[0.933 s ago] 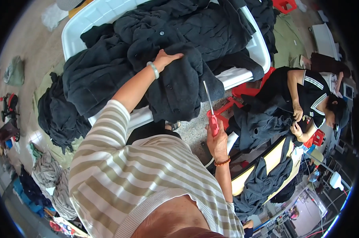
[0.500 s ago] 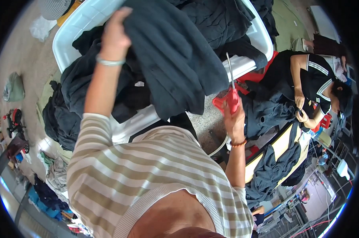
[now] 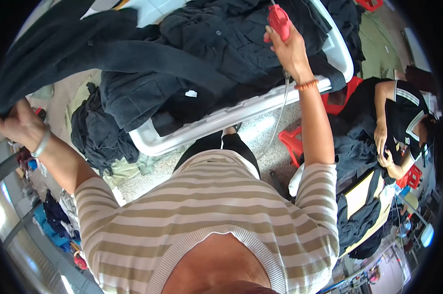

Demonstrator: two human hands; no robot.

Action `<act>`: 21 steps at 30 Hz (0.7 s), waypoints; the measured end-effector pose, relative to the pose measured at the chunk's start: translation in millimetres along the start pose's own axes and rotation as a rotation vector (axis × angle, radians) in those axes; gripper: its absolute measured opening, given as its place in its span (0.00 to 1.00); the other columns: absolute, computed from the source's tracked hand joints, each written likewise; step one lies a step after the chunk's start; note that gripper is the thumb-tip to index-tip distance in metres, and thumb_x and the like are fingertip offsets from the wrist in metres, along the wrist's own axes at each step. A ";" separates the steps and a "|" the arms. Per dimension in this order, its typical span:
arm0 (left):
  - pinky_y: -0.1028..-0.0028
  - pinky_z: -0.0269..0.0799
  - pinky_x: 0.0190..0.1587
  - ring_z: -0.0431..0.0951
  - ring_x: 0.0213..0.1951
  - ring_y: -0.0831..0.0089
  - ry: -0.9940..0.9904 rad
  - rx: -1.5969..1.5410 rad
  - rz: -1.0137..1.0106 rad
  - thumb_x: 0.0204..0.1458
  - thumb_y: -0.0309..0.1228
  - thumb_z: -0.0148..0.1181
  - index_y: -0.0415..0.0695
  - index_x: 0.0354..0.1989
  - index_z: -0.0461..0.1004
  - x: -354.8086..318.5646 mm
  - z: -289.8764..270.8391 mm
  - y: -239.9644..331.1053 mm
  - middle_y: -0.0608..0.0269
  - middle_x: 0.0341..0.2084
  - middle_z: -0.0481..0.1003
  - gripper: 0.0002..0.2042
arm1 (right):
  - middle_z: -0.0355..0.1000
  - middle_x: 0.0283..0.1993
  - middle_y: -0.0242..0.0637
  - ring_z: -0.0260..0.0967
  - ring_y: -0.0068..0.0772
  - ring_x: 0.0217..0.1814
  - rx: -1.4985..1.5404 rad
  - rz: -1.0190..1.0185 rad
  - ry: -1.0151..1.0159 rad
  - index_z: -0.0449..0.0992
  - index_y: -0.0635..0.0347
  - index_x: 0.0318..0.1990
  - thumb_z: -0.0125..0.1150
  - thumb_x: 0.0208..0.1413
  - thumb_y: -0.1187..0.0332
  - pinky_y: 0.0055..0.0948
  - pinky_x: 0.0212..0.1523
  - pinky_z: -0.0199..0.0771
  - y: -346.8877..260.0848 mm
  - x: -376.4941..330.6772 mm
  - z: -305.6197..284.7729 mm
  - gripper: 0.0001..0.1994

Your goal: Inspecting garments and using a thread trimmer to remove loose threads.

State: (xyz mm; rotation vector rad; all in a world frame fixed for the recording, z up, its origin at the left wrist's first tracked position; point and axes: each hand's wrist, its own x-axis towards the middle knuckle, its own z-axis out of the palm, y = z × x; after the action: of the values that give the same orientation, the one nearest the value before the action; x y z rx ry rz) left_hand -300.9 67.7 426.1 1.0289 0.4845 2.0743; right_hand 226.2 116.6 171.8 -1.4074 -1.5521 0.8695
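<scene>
My left hand [image 3: 23,126], out at the far left, is closed on the end of a long black garment [image 3: 59,68]. The garment is lifted and stretched from the hand up and across toward a white tub [image 3: 192,138]. In my right hand [image 3: 294,53] is a red air blow gun [image 3: 279,22], held over the tub's right part. Its pale hose [image 3: 283,100] hangs down past the tub's near rim. Black clothes [image 3: 216,36] fill the tub, and one piece [image 3: 128,100] drapes over its left side. The gun's nozzle tip is cut off by the top edge.
At the right another person [image 3: 400,112] handles dark cloth beside a pale board [image 3: 363,196] with black clothes. Red stools [image 3: 292,144] stand between us. A heap of black clothes [image 3: 91,134] lies on the floor left of the tub.
My left hand has swung far left and down, pulling the black garment out sideways. My right hand has raised the air blow gun from beside the tub to above it.
</scene>
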 end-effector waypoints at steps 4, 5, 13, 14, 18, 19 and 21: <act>0.59 0.63 0.61 0.72 0.52 0.56 0.077 0.062 -0.018 0.49 0.25 0.57 0.33 0.48 0.70 -45.6 1.6 6.5 0.47 0.48 0.74 0.17 | 0.76 0.32 0.30 0.73 0.18 0.34 0.176 -0.004 -0.012 0.72 0.63 0.46 0.59 0.58 0.62 0.20 0.29 0.71 37.4 56.0 37.9 0.14; 0.59 0.64 0.60 0.72 0.52 0.56 0.137 0.201 0.017 0.50 0.25 0.57 0.33 0.49 0.70 -58.0 11.2 0.6 0.47 0.48 0.74 0.17 | 0.75 0.33 0.41 0.73 0.37 0.38 0.051 -0.002 0.047 0.72 0.63 0.44 0.60 0.56 0.60 0.31 0.35 0.71 64.3 67.6 47.3 0.16; 0.59 0.64 0.60 0.71 0.54 0.58 0.241 0.277 0.001 0.52 0.25 0.58 0.32 0.52 0.68 -120.4 2.0 51.0 0.48 0.51 0.72 0.19 | 0.75 0.42 0.53 0.72 0.54 0.48 -0.510 0.308 -0.309 0.74 0.63 0.49 0.65 0.46 0.54 0.42 0.49 0.70 189.9 40.6 105.9 0.26; 0.59 0.64 0.60 0.71 0.54 0.58 0.274 0.298 0.021 0.52 0.25 0.58 0.32 0.52 0.68 -127.3 4.8 53.2 0.48 0.51 0.72 0.18 | 0.74 0.46 0.52 0.71 0.52 0.51 -0.514 0.311 -0.302 0.73 0.62 0.51 0.66 0.46 0.54 0.41 0.52 0.70 197.7 31.3 110.2 0.28; 0.56 0.62 0.62 0.70 0.55 0.58 0.319 0.368 0.065 0.52 0.26 0.60 0.32 0.51 0.69 -152.6 3.6 60.8 0.48 0.52 0.71 0.19 | 0.70 0.56 0.50 0.67 0.48 0.58 -0.490 0.439 -0.533 0.66 0.61 0.60 0.67 0.44 0.50 0.40 0.59 0.64 178.2 17.9 124.3 0.37; 0.56 0.62 0.62 0.70 0.55 0.58 0.343 0.377 0.054 0.52 0.27 0.60 0.32 0.52 0.69 -155.9 11.5 52.0 0.48 0.53 0.71 0.19 | 0.70 0.56 0.50 0.67 0.48 0.58 -0.496 0.435 -0.538 0.66 0.61 0.60 0.67 0.44 0.50 0.40 0.59 0.64 177.7 15.6 121.2 0.37; 0.50 0.57 0.64 0.67 0.59 0.54 0.025 0.095 -0.151 0.55 0.28 0.54 0.33 0.60 0.61 -152.2 -0.4 47.4 0.45 0.57 0.66 0.24 | 0.69 0.56 0.51 0.66 0.48 0.60 -0.795 0.312 -0.530 0.64 0.61 0.61 0.67 0.44 0.47 0.40 0.59 0.65 185.7 11.7 114.1 0.39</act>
State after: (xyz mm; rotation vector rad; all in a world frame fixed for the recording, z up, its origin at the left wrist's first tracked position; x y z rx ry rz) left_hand -263.8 -79.5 377.2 0.9908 0.6583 1.9482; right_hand 196.6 156.8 -40.7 -2.1405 -2.2737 0.8920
